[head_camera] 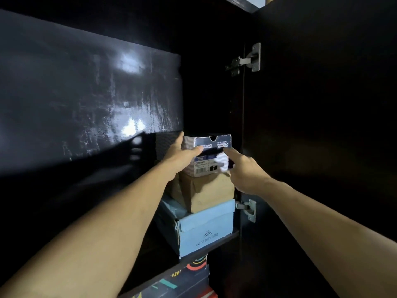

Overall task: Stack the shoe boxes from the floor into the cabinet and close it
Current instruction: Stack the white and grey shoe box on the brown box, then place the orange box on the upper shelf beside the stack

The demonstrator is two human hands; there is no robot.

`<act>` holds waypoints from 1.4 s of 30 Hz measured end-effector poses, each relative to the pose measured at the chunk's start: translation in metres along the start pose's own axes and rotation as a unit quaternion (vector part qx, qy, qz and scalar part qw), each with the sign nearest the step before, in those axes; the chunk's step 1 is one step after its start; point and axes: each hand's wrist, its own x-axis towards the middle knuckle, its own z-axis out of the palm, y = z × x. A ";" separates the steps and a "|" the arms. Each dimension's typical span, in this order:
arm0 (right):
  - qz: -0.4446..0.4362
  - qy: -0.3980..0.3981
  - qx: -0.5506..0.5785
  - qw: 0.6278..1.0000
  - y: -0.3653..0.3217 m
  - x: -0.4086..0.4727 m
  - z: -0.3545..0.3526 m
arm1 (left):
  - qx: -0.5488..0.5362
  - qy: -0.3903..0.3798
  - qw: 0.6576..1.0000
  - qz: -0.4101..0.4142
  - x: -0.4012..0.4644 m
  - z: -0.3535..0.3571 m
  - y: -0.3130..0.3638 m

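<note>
A dark cabinet (214,82) stands open, its right door (322,125) swung out on two hinges (253,58), the left door (86,93) glossy and scuffed. On the upper shelf (232,234) a blue box (206,231) carries a brown box (211,194), and on that sits the navy box (211,154). The left hand (182,155) grips its left corner, thumb across the front and fingers round the side; the right hand (245,171) touches its right end with a straight forefinger, other fingers loosely curled. The risk, I judge: the brown box is narrower than the blue one, so an uneven shove could tip the stack forward. Patterned boxes (189,280) fill the shelf below; every lid is on, so contents cannot be told
</note>
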 end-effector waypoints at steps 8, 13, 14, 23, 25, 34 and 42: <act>0.042 -0.008 -0.005 0.999 0.049 -0.040 -0.044 | 0.204 0.254 0.938 0.118 -0.043 0.049 0.010; 0.035 -0.032 0.017 0.999 0.074 -0.077 -0.063 | 0.233 0.280 0.888 0.281 -0.096 0.100 0.012; 0.032 -0.038 0.017 0.999 0.080 -0.086 -0.065 | 0.240 0.264 0.892 0.279 -0.106 0.109 0.012; 0.037 -0.140 0.007 0.989 0.145 -0.199 -0.077 | 0.331 -0.241 0.912 0.013 -0.216 0.187 0.003; 0.044 -0.180 0.002 0.983 0.163 -0.232 -0.079 | 0.345 -0.310 0.886 -0.023 -0.247 0.212 0.002; 0.170 -0.296 -0.056 0.938 0.297 -0.372 -0.099 | 0.344 -0.494 0.795 -0.070 -0.374 0.348 -0.036; 0.261 -0.219 -0.112 0.934 0.391 -0.469 -0.156 | 0.172 -0.469 0.860 -0.104 -0.442 0.487 -0.048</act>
